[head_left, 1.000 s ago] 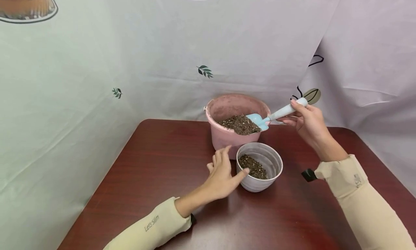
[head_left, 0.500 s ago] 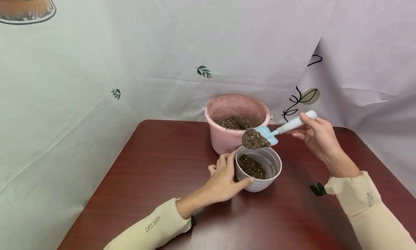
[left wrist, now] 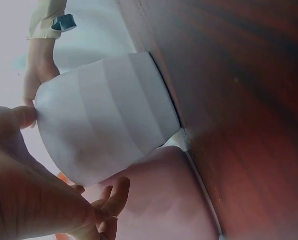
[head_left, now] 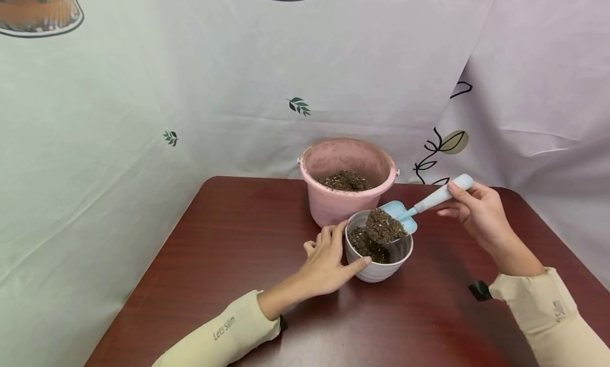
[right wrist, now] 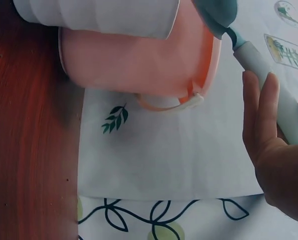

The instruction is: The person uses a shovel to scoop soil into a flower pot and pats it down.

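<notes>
A small blue garden trowel (head_left: 440, 198) with a pale handle is held in my right hand (head_left: 491, 226), thumb on top and fingers beneath. Its blade carries a heap of dark soil (head_left: 385, 227) and tilts down over the mouth of a grey-white flowerpot (head_left: 376, 274). Some soil lies in the bottom of that pot. My left hand (head_left: 326, 269) holds the pot at its left side, with the thumb on the near rim and the fingers at the far-left rim. In the left wrist view, the ribbed pot wall (left wrist: 104, 115) shows between thumb and fingers.
Right behind the pot stands a pink bucket (head_left: 333, 204) with soil inside; its handle (right wrist: 171, 106) hangs down in the right wrist view. Both stand on a dark red table (head_left: 238, 240). White printed cloth (head_left: 238, 91) hangs behind and beside it.
The loaded trowel has come from above the bucket, toward me and down, to the pot's mouth. My left hand has closed in from beside the pot onto its rim.
</notes>
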Tool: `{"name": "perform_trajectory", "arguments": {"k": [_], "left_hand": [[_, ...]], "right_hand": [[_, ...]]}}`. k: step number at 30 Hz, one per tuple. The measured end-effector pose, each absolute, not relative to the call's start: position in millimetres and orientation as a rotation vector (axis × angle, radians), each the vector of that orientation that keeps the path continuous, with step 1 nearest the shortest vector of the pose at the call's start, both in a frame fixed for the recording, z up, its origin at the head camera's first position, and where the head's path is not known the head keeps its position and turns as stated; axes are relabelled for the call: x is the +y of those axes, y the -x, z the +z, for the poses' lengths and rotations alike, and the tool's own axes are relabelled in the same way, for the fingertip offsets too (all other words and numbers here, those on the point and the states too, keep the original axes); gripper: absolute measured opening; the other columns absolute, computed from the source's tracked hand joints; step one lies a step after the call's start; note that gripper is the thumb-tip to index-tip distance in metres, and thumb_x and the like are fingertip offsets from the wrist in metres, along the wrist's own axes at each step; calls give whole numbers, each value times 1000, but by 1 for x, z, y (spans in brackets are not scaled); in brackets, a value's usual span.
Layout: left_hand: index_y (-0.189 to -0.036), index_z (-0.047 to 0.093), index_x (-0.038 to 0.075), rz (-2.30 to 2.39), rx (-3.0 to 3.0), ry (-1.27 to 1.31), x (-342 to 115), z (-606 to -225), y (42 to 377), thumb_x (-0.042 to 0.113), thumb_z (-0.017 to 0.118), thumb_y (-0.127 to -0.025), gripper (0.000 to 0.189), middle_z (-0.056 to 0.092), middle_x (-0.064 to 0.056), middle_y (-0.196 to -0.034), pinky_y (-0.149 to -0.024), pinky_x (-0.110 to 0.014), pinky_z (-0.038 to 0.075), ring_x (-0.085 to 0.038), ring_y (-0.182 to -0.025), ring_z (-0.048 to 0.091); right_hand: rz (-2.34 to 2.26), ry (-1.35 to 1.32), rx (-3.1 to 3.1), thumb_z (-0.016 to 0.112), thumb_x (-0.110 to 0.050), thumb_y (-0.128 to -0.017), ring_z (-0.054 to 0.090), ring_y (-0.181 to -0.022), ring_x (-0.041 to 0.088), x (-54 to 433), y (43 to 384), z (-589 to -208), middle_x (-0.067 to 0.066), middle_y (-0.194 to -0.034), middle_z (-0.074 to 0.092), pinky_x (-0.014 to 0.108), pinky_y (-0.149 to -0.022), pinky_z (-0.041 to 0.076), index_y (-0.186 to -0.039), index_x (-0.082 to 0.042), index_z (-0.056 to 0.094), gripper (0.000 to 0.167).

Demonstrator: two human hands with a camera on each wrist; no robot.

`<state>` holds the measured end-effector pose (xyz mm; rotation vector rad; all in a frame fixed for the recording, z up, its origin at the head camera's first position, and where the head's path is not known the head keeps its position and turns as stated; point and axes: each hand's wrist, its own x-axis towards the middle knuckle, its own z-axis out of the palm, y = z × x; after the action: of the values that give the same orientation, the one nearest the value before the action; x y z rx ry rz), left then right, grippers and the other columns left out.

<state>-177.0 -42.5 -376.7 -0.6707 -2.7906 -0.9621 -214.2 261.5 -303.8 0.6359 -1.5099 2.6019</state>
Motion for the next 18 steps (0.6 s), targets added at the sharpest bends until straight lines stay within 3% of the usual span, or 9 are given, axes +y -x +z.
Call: {"name": "perform_trajectory", "arguments": {"k": [12, 18], "left_hand": [[-152, 29, 14, -939, -2802, 663, -42, -375, 176, 65, 60, -87, 89, 45, -12, -131, -82, -46, 28, -28, -117, 46], [-153, 27, 14, -921, -2813, 668, -41, -376, 176, 65, 59, -88, 88, 47, -12, -128, -81, -46, 29, -28, -114, 47]], "right_hand": [[2314, -866, -1634, 44, 16, -97, 74, -79, 27, 258, 214, -302, 18, -96, 73, 34, -61, 57, -98, 13, 62, 18], [2075, -858, -1727, 49, 16, -95, 73, -71, 22, 254, 213, -303, 16, -97, 74, 28, -56, 56, -101, 15, 61, 13]]}}
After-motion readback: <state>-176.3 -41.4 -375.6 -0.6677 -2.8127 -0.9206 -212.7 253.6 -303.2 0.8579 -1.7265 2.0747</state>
